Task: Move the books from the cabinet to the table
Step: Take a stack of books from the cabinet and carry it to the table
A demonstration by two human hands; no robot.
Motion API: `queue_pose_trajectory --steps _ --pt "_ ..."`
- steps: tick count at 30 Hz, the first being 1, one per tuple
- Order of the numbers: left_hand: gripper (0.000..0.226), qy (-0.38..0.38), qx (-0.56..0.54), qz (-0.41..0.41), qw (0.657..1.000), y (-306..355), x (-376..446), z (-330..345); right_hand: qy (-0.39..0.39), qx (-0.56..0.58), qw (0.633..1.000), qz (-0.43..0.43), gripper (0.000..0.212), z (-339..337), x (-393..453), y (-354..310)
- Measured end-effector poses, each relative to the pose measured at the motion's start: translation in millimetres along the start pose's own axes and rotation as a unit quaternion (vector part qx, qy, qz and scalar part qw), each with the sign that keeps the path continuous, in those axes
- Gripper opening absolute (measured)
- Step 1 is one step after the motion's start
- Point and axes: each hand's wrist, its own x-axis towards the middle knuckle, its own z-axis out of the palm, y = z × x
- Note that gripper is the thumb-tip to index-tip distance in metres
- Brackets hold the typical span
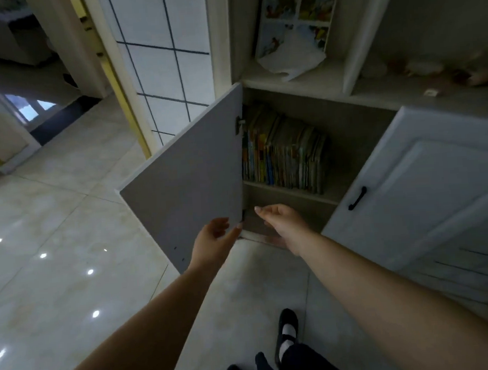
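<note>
A row of thin, colourful books (285, 156) stands upright on the upper shelf inside the low cabinet (348, 127), leaning a little to the left. Both cabinet doors are swung open: the left door (191, 176) and the white right door (425, 185) with its black handle. My left hand (216, 238) reaches forward with fingers apart, its tips touching the bottom corner of the left door. My right hand (279, 218) is stretched toward the lower compartment below the books, fingers loosely spread, holding nothing. No table is in view.
Above the cabinet, an open shelf holds a picture book (295, 18) propped upright and a white plastic bag (289, 59). Shells lie on the counter (430, 67) at right. Glossy tile floor (54, 225) spreads left toward a doorway. My black shoes (287, 331) stand below.
</note>
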Motion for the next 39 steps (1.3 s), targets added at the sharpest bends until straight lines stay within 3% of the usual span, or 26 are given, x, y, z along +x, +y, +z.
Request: queue_pose_trajectory --steps 5,9,18,26,32,36,39 --pt "0.052 -0.047 0.001 0.013 0.999 34.4 35.8 55.2 0.08 0.011 0.997 -0.004 0.044 -69.2 30.3 -7.4" --pt "0.055 -0.057 0.004 0.019 0.998 65.2 69.2 102.4 0.102 0.026 0.994 0.013 0.038 -119.0 57.3 -21.4" --pt "0.062 -0.082 -0.026 0.025 0.996 111.0 160.3 196.5 0.105 0.009 0.994 -0.012 0.053 -200.2 144.9 -36.8" --pt "0.067 -0.126 -0.068 0.014 0.99 89.6 237.3 265.8 0.077 -0.059 0.995 -0.032 0.062 -229.4 238.7 -18.2" --pt "0.081 -0.131 -0.079 0.079 0.985 68.9 290.7 298.5 0.058 -0.03 0.998 -0.027 0.086 -232.8 301.4 1.5" --pt "0.102 -0.145 -0.085 0.107 0.98 48.3 317.9 310.9 0.056 -0.027 0.998 -0.023 0.094 -229.0 334.2 14.5" --pt "0.091 -0.145 -0.088 0.12 0.978 39.4 321.7 315.2 0.056 -0.017 0.998 -0.013 0.107 -225.9 341.6 21.7"
